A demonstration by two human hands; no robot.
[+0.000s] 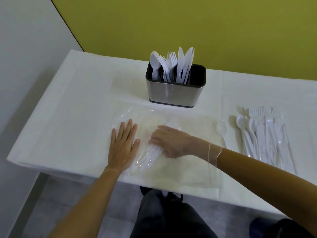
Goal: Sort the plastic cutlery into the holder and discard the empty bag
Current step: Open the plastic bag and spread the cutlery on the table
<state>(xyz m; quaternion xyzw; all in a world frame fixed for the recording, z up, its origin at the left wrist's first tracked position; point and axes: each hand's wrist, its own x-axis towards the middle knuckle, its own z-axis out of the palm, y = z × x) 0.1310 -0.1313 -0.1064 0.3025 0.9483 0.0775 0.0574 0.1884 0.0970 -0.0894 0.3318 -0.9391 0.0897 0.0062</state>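
Right hand (169, 143) round cutlery (151, 154) inside bag (180, 172)

Both forearms run bare from the wrists of the left hand (122, 148) and right hand (169, 143) to the picture's lower edge. The left hand's nails are short and plain. Dark charcoal trousers (163, 219) cover the legs, softly creased. Beneath them shows a black shoe (151, 190) with a blurred pale patch.

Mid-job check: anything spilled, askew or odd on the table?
Nothing spilled or damaged. The holder stands upright, its rightmost compartment empty. One spoon lies apart from the cutlery pile on the right. The left hand presses the clear bag flat; the right hand, inside it, grips a cutlery bundle.
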